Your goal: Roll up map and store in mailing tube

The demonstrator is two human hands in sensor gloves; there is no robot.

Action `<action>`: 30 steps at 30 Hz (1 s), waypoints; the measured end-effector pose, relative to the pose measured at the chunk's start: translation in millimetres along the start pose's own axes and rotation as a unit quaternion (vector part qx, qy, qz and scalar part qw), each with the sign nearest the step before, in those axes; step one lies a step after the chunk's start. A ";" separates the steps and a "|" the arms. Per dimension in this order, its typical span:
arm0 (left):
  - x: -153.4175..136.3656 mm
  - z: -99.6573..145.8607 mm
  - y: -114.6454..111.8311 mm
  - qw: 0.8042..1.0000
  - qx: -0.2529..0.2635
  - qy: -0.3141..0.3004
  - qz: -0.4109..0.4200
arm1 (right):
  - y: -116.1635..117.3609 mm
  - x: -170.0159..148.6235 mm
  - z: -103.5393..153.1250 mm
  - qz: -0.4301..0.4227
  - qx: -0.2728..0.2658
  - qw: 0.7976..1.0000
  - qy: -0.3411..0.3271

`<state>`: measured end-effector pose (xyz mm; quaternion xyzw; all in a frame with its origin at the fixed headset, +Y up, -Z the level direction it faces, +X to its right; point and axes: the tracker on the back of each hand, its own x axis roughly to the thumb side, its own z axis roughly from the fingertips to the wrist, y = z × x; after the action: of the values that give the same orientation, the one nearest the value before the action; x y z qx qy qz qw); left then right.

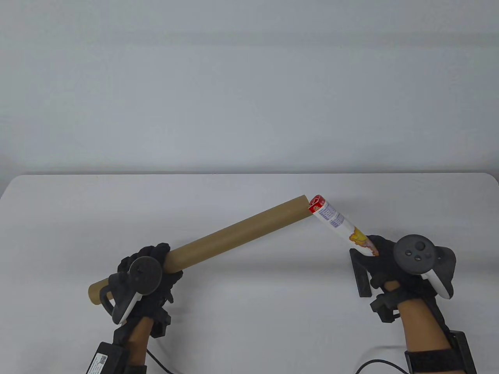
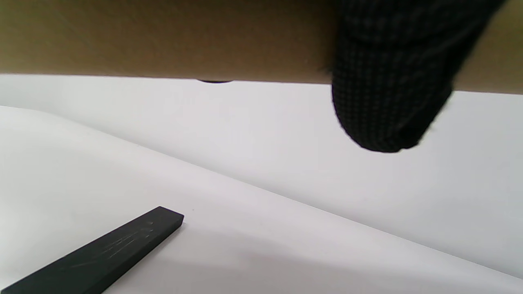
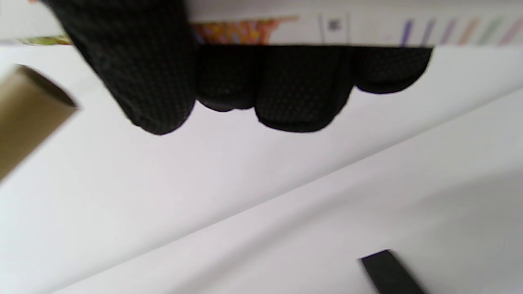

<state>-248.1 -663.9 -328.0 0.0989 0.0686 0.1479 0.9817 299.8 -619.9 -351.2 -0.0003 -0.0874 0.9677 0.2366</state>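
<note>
A long brown cardboard mailing tube slants up to the right above the table. My left hand grips it near its lower left end; its glove fingers wrap the tube in the left wrist view. A rolled map, white with a red end and coloured print, is held by my right hand at its lower end. The map's red end sits right beside the tube's open mouth, touching or nearly so. In the right wrist view the fingers curl around the map, and the tube's mouth shows at left.
A flat black bar lies on the white table under my right hand; it also shows as a black bar in the left wrist view and a black bar in the right wrist view. A pale wall rises behind the table.
</note>
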 end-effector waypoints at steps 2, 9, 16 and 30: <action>1.6 0.8 1.2 1.000 -0.001 -0.005 -0.001 | 1.8 -11.8 -1.3 0.003 0.007 1.000 0.021; 6.1 1.6 3.6 1.000 0.009 -0.014 -0.025 | 19.2 -10.2 2.0 0.041 0.042 0.998 -0.011; -11.5 -3.7 5.1 0.998 0.012 -0.031 -0.055 | 27.5 2.2 5.3 0.204 0.069 0.968 -0.126; 13.4 -1.2 -9.8 0.992 -0.051 -0.091 -0.073 | 46.5 99.6 30.1 0.117 0.072 0.941 -0.309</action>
<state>-233.0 -668.8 -332.6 0.0570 -0.0220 0.0699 0.9957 188.8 -620.0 -325.3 0.3052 -0.0851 0.9449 0.0823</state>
